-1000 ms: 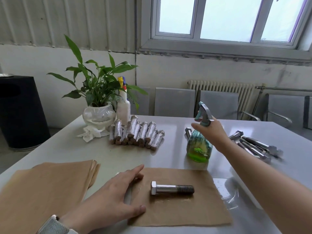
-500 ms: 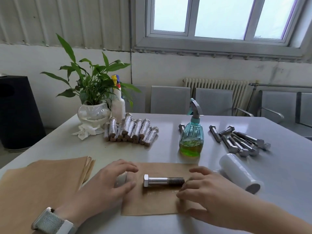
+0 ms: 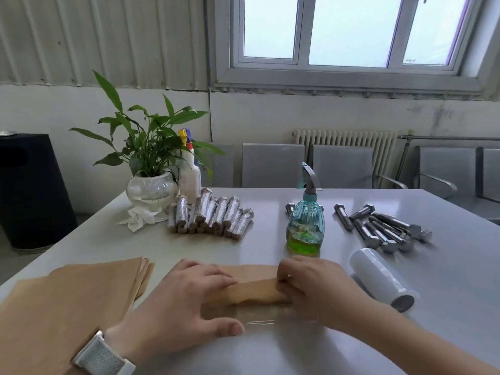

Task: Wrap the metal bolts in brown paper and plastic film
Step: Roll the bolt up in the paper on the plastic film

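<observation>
Paper roll [image 3: 251, 292] with bolt hidden inside is gripped by left hand [image 3: 186, 299] and pinched by right hand [image 3: 313, 286]; should be rolled tight, even, forward. Film roll [image 3: 381, 278] right, loose bolts [image 3: 384, 231] beyond.

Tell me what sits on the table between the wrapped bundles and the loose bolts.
The head view shows the green-liquid spray bottle, with one stray bolt just behind its left side.

Counts on the table

Two hands, left [image 3: 186, 299] and right [image 3: 316, 285]; two spray bottles, green [image 3: 305, 226] at 12 o'clock, white [image 3: 189, 177] at 11; one film roll [image 3: 378, 277] at 3; one potted plant [image 3: 151, 169]; roughly eight bare bolts [image 3: 384, 228] at 2; wrapped bolts [image 3: 213, 217], about ten; paper stack [image 3: 67, 301], sheet count unclear.
</observation>
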A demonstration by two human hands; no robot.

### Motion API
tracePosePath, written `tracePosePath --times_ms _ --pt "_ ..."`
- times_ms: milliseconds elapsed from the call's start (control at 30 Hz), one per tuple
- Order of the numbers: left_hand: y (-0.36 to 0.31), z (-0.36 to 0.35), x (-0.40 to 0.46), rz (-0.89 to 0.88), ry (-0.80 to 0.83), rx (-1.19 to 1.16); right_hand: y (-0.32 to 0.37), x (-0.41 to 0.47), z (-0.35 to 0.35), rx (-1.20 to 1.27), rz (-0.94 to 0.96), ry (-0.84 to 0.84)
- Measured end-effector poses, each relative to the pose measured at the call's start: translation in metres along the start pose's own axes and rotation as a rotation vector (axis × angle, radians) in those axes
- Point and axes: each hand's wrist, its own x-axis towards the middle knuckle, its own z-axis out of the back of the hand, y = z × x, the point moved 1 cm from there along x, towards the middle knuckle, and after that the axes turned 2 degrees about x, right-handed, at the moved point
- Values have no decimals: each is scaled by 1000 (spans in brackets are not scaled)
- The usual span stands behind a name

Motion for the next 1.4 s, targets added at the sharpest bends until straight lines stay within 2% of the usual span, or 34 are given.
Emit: tracePosePath --times_ms 100,333,467,533,600,867,1033,1167,1400 --pt "-2 -2 11 71 22 64 -4 14 -4 -52 -31 6" --pt "-16 -15 27 152 -52 221 1 20 -15 -124 -90 -38" --pt "-19 -21 28 130 -81 212 9 7 -13 -245 -84 -191" --pt "-19 -21 28 131 -71 197 12 0 -12 -269 -3 -303" --pt "-17 -20 28 136 -59 188 14 -7 -14 -297 80 -339" --pt "-23 -15 27 109 -68 175 19 -15 -21 -379 108 -253" --pt "-23 -13 28 59 -55 268 16 -6 -19 -202 76 -156" --pt "-20 -19 28 115 -38 208 13 -2 -18 -129 45 -125" --pt "-23 -20 34 216 2 267 3 5 -28 -48 37 -81"
